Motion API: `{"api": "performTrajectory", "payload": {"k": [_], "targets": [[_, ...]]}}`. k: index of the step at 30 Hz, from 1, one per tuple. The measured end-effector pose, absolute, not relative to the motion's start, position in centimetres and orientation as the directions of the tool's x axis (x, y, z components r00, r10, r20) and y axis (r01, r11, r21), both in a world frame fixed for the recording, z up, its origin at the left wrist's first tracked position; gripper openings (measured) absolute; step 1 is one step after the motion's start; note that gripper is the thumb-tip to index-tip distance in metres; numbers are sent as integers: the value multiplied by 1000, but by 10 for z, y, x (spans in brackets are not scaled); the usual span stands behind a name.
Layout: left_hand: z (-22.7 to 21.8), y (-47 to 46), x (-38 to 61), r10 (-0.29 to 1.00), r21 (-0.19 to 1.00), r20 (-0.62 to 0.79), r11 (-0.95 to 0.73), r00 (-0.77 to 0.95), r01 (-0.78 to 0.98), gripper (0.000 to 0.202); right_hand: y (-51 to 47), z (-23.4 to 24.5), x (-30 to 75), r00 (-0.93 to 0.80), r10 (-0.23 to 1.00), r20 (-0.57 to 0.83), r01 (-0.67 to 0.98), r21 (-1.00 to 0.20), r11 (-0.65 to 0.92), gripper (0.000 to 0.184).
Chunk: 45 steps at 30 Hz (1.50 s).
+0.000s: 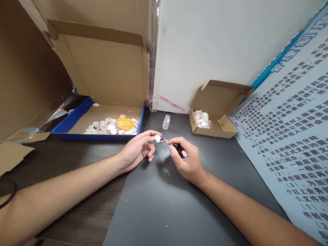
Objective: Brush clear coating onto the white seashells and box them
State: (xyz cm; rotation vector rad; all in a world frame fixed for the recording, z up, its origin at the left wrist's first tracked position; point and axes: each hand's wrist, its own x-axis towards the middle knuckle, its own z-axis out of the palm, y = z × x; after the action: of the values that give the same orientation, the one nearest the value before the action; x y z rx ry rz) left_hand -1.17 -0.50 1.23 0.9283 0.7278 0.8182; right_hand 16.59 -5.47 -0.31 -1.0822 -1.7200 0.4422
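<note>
My left hand (139, 149) pinches a small white seashell (158, 138) between thumb and fingertips above the dark grey mat. My right hand (186, 157) is closed on a small brush applicator with a black cap (176, 146). The applicator's thin tip points left and meets the shell's right side, or lies very close to it. Just beyond both hands, a small clear glass bottle (166, 123) stands upright without a cap. A pale label covers part of it.
A blue-edged cardboard box (97, 137) with many shells and an orange piece (125, 123) lies open at the left. A smaller open carton (217, 131) holding white shells stands at the back right. A printed poster (289, 112) leans along the right; a white wall (194, 44) rises behind.
</note>
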Motion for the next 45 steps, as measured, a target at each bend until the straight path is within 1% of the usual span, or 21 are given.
{"api": "performTrajectory", "payload": {"k": [5,10,16,24,27,31,35,37,43,45], "targets": [[9,-3,-13,844,895,-178,353,505,-273,17,-56,-3,166,-113,810,575,446,-699,559,9],[6,-3,-13,843,887,-197,370,500,-274,18,-56,-4,166,-92,813,575,473,-693,544,9],[10,-4,-12,845,893,-184,356,502,-273,17,-53,-6,167,-74,820,567,495,-693,524,9],[10,-5,-12,854,893,-184,352,487,-281,18,-58,-3,168,-190,800,570,434,-681,589,12],[9,-5,-12,853,888,-188,359,487,-286,18,-58,-2,168,-159,803,574,438,-688,578,12],[9,-4,-12,856,886,-186,359,483,-294,18,-56,-3,167,-117,829,548,489,-695,528,11],[9,-5,-12,858,889,-185,354,479,-290,18,-57,-3,167,-209,809,550,446,-683,579,11],[10,-5,-11,860,891,-186,351,475,-287,17,-57,-3,168,-222,800,557,428,-682,593,11],[12,-6,-10,863,891,-199,356,464,-281,16,-55,-2,167,-69,837,543,504,-705,499,10],[12,-6,-10,862,890,-198,358,467,-283,16,-55,-2,168,-60,834,549,497,-708,502,10]]}}
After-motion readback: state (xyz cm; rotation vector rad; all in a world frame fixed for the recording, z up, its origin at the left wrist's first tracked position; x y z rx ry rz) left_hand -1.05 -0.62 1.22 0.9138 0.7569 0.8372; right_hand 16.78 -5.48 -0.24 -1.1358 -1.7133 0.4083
